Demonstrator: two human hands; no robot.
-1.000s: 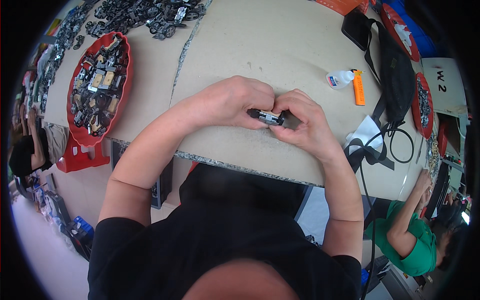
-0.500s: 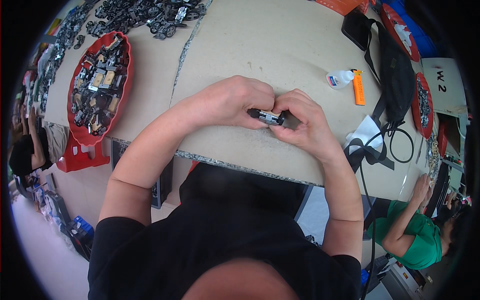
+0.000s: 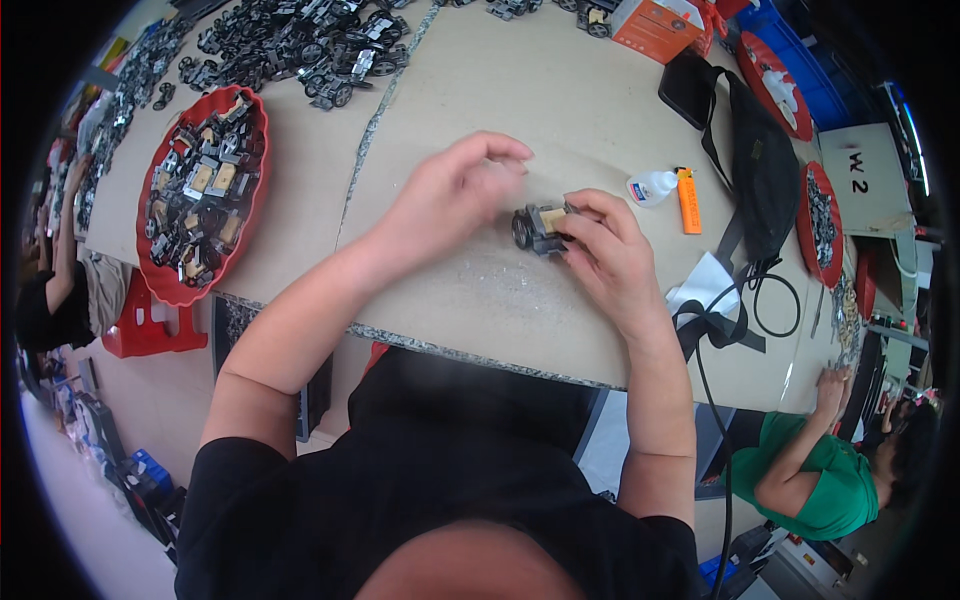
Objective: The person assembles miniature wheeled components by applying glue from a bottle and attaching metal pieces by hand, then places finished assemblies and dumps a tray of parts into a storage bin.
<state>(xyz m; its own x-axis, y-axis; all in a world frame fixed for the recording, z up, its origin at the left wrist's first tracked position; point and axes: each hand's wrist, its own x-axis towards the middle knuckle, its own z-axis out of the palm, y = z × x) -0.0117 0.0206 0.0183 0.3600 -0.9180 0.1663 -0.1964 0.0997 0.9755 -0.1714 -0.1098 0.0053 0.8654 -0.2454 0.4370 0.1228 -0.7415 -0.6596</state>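
My right hand (image 3: 618, 255) pinches a small toy car chassis (image 3: 541, 228) between thumb and fingers. The piece has black wheels, grey sides and a tan block on top, and it is held over the table just in front of me. To its left, my left hand (image 3: 458, 190) is lifted off it and empty, the index finger stretched out and the other fingertips smeared by motion. A red scalloped tray (image 3: 263, 160) at the left holds many similar black, silver and tan pieces.
A pile of dark wheeled pieces (image 3: 300, 45) lies at the far left. Right of my hands are a white dropper bottle (image 3: 652, 188), an orange stick-like item (image 3: 690, 205), a black pouch (image 3: 765, 165) and a looped cable (image 3: 775, 305). A person in green (image 3: 820, 480) sits at the right.
My left hand has let go of the toy car chassis and moved up and left. My right hand keeps the chassis, now turned with its wheel showing. The whole view has shifted slightly.
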